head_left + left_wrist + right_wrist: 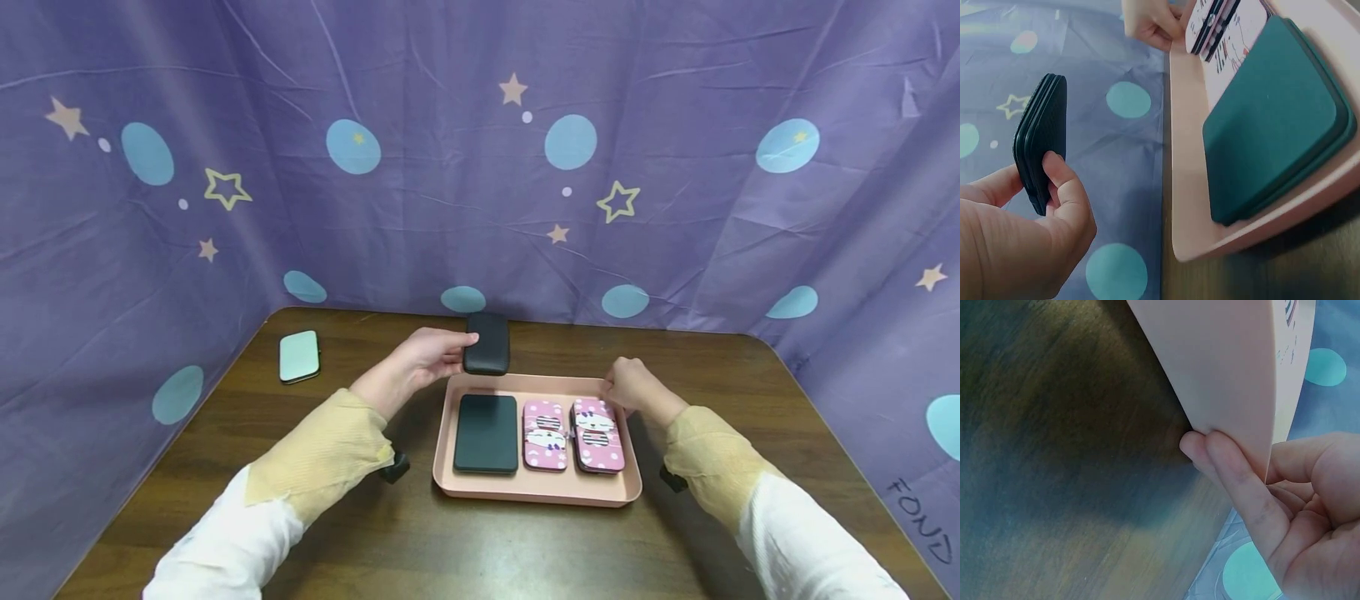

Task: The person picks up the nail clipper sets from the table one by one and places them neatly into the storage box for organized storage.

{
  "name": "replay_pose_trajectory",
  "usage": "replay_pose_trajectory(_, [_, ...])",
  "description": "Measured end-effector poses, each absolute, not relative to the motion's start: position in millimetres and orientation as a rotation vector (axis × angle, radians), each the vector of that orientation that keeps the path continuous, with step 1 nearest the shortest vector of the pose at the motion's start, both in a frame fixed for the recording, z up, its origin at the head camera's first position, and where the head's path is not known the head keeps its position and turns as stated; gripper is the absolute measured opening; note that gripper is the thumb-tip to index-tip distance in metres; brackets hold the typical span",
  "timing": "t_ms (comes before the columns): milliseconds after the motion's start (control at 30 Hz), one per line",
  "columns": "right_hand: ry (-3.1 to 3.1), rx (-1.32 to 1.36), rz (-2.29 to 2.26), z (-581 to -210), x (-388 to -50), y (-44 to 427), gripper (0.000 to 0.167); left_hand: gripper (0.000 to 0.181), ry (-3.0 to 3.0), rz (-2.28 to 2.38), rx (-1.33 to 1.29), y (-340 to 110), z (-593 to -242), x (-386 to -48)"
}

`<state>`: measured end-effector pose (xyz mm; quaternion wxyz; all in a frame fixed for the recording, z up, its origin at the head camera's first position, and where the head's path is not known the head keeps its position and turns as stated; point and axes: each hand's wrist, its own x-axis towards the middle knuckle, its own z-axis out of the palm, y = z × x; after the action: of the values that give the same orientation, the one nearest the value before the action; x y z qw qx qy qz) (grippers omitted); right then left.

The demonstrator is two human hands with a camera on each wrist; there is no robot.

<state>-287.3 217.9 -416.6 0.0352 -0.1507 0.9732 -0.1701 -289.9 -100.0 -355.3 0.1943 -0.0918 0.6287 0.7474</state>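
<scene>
My left hand (432,354) pinches a small black wallet-like case (487,343) between thumb and fingers, raised beyond the back edge of the pink tray (525,497). The left wrist view shows that case (1042,128) edge-on, with layered sides. My right hand (636,387) grips the tray at its back right corner, the fingers pressing the outside wall in the right wrist view. In the tray lie a dark green flat case (486,433) on the left and two pink cases with cat pictures, one in the middle (545,454) and one at right (600,454).
A mint-green case (298,356) lies at the back left of the brown wooden table (360,550). Behind the table hangs a purple curtain (450,225) with stars and blue dots, which also runs along both sides.
</scene>
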Motion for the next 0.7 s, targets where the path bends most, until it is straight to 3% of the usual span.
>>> replay_pose_trajectory(400, [3.008, -0.473, -0.504, -420.2, -289.6, 219.8, 0.023, 0.038, 1.716, 2.057, -0.289, -65.5, -358.3, -284.6])
replay_pose_trajectory(700, [2.99, -0.453, -0.542, -417.9, -287.6, 219.3, 0.029, 0.023, 1.682, 2.03, -0.25, -45.1, -369.1, -274.2])
